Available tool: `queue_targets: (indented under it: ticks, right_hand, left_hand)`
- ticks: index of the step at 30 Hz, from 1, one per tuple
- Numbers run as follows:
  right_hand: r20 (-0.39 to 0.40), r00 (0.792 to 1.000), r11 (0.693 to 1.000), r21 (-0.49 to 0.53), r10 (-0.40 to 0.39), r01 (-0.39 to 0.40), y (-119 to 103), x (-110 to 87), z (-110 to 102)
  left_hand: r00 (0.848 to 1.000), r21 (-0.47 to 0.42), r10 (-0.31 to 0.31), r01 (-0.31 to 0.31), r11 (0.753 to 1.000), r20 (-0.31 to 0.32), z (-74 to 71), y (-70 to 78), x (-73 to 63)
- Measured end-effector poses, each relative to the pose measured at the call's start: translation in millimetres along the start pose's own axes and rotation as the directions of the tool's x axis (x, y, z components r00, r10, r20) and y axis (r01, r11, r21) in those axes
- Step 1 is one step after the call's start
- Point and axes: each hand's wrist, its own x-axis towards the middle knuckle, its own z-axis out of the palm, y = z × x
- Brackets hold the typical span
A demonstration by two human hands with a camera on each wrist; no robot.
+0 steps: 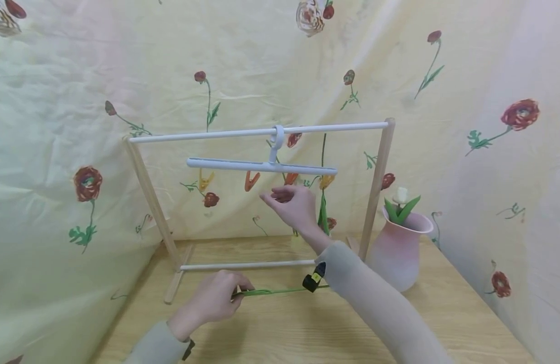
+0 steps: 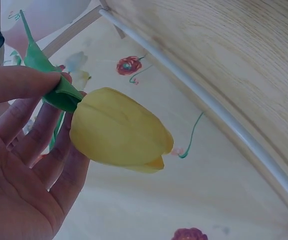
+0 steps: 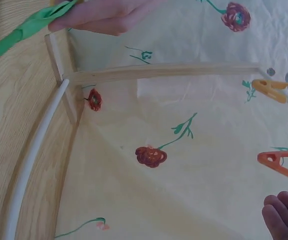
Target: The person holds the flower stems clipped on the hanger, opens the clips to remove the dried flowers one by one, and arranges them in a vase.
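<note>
My left hand (image 1: 220, 296) pinches an artificial yellow tulip (image 2: 119, 130) just below its bloom, thumb on the green leaves (image 2: 59, 92). In the head view the bloom is hidden behind the hand, and the green stem (image 1: 280, 290) stretches rightward low over the table. My right hand (image 1: 295, 205) is raised just under a white hanger (image 1: 261, 166), its fingers loosely bent around nothing. An orange clip (image 1: 251, 181) and a yellow clip (image 1: 205, 179) hang left of it. Behind it are another orange clip (image 1: 291, 178) and, further right, a second yellow clip (image 1: 327, 181).
The hanger hooks over the top bar (image 1: 207, 135) of a wooden stand (image 1: 152, 202). Upside-down flowers hang at its right half, with green leaves (image 1: 323, 212) and a pale yellow bloom (image 1: 300, 243). A pink-white vase (image 1: 395, 253) holding a white tulip (image 1: 401, 196) stands right.
</note>
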Motion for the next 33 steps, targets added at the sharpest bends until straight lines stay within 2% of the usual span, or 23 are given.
queue_targets:
  ticks: [5, 9, 13, 16, 21, 24, 29, 33]
  right_hand:
    - [0.104, 0.992, 0.995, -0.057, -0.078, 0.084, -3, -11.8, -14]
    - [0.241, 0.966, 0.986, -0.11, -0.093, 0.123, -4, -26.3, -27]
    - [0.39, 0.911, 0.959, -0.185, -0.131, 0.217, -6, -43.2, -41]
    - [0.482, 0.856, 0.925, -0.208, -0.187, 0.32, -11, -54.3, -51]
    - [0.561, 0.776, 0.862, -0.201, -0.289, 0.466, -20, -68.9, -63]
    - [0.589, 0.741, 0.826, -0.208, -0.322, 0.524, -20, -75.9, -66]
    - [0.632, 0.691, 0.795, -0.188, -0.352, 0.577, -17, -84.6, -67]
    - [0.662, 0.665, 0.784, -0.186, -0.346, 0.593, -14, -90.9, -67]
  left_hand:
    - [1.0, 0.02, 0.014, -0.014, 1.0, -0.006, -0.2, 2.0, 0.2]
    - [0.999, 0.023, 0.03, -0.029, 0.999, -0.022, -1.0, 3.9, -1.2]
    - [0.999, 0.029, 0.037, -0.036, 0.999, -0.025, -2.2, 5.7, -1.6]
    - [0.999, 0.033, 0.045, -0.045, 0.998, -0.025, -3.5, 6.6, -1.7]
    - [0.997, 0.041, 0.069, -0.067, 0.997, -0.037, -4.6, 6.7, -1.2]
    - [0.996, 0.052, 0.077, -0.074, 0.996, -0.041, -4.3, 6.3, -0.6]
    - [0.997, 0.08, 0.067, -0.063, 0.995, -0.04, -4.8, 6.7, 1.4]
    - [0.996, 0.092, 0.075, -0.07, 0.993, -0.052, -5.2, 7.1, 2.4]
